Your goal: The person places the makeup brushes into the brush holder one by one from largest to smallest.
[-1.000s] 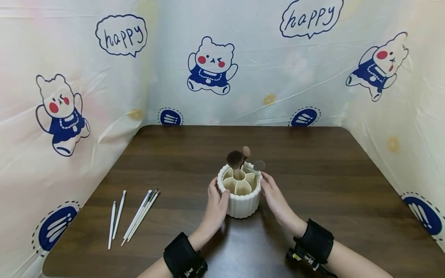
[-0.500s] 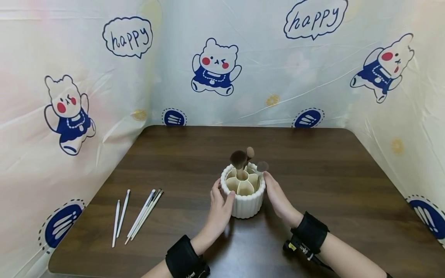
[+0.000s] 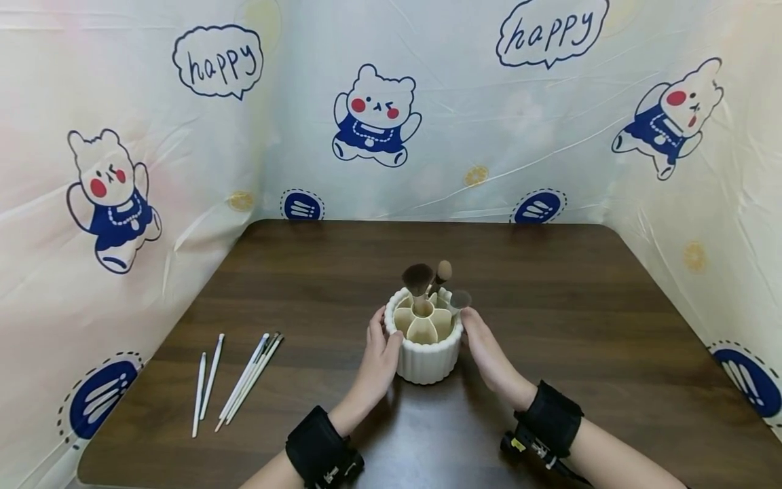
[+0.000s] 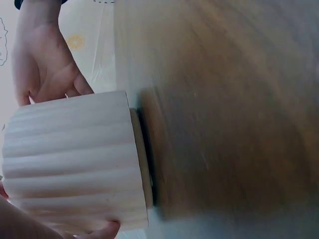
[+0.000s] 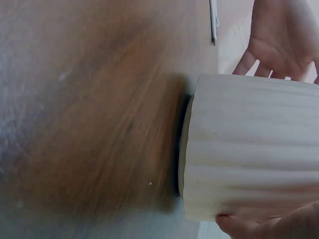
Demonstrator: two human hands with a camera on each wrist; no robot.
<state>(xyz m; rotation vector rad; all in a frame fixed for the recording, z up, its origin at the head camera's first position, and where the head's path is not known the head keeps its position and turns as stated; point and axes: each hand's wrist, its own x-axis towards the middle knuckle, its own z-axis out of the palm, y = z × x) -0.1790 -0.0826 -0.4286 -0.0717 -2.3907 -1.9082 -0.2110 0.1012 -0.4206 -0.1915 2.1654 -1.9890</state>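
White ribbed brush holder stands upright near the middle of the dark wood tabletop, slightly toward the near edge. Inside it, tan petal-shaped compartments around a round centre one.

3 makeup brushes stand bristle-up in the holder: a big dark fluffy brush in the centre, a smaller brown brush just behind it on the far side, a small grey brush at the right rim.

Left hand on the holder's left wall, fingers curved around the ribs, thumb up at the rim. Grip wraps the wall rather than lying flat. Right hand on the right wall, fingers running along the side, fingertips up near the rim just under the grey brush. Holder sits between both palms.

Left wrist view: holder wall fills the left side, its tan base touching the tabletop; right hand seen beyond it. Right wrist view: same wall, left hand on the far side, fingers spread a little.

Black wrist bands on both forearms.

Well apart to the left, loose white-handled slim brushes lie flat on the tabletop: 2 at the far left, a cluster just right of them.

Cartoon bear sheet lines the back and sides.
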